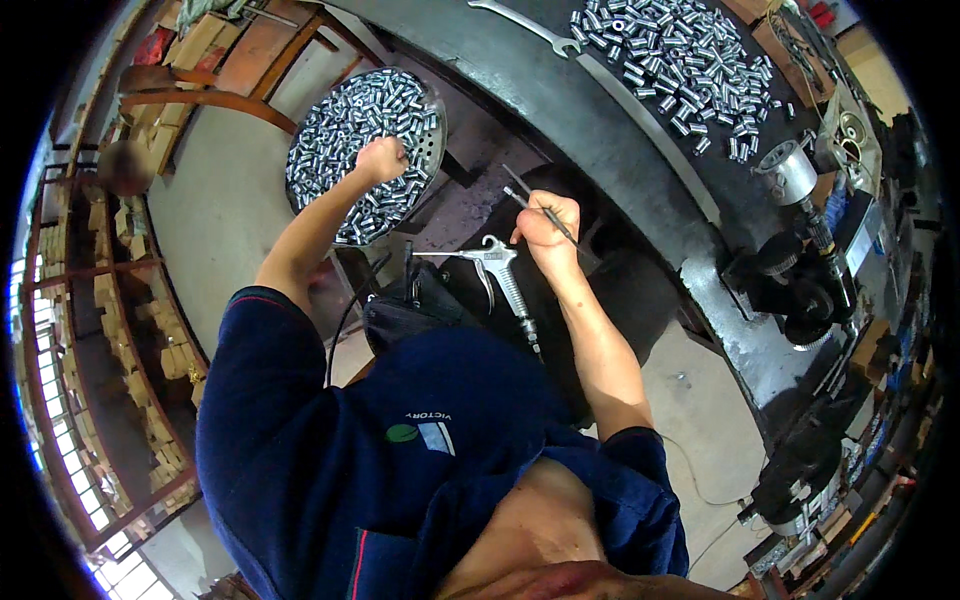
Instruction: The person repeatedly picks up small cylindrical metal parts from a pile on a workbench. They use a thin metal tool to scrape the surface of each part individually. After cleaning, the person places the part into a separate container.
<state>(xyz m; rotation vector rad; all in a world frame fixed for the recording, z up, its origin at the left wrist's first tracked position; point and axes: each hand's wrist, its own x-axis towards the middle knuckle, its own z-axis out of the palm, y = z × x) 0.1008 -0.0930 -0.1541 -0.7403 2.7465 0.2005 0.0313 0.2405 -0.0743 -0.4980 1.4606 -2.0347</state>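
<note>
Metal sleeves point(335, 140), short and bright, fill most of a round perforated tray point(432, 145), and that tray is our landmark. Our left hand point(382, 160) is over the heap inside it, right of the middle, with the fingers curled in close to the palm. We cannot tell whether a sleeve is hidden in that fist.

To the right of the tray, well apart from it, our right hand point(550, 220) is closed around a slim metal rod point(518, 181), whose thin end points up and left, away from the palm. A small bright cylinder shows beside the rod at our fingers — a loose sleeve or part of the tool, we cannot say which.

We judge the step in hand to be handling sleeves singly at the tray, with the rod kept ready. As we read it, the next move calls for the left fingers to settle on one sleeve without scattering its neighbours, and for the rod to be held steady.

Below and right of the tray is an air blow gun point(505, 280), in neither hand. Farther right of the tray, a second pile of sleeves point(680, 60) lies on the workbench point(510, 70) — near an open-end wrench point(522, 22).
</note>
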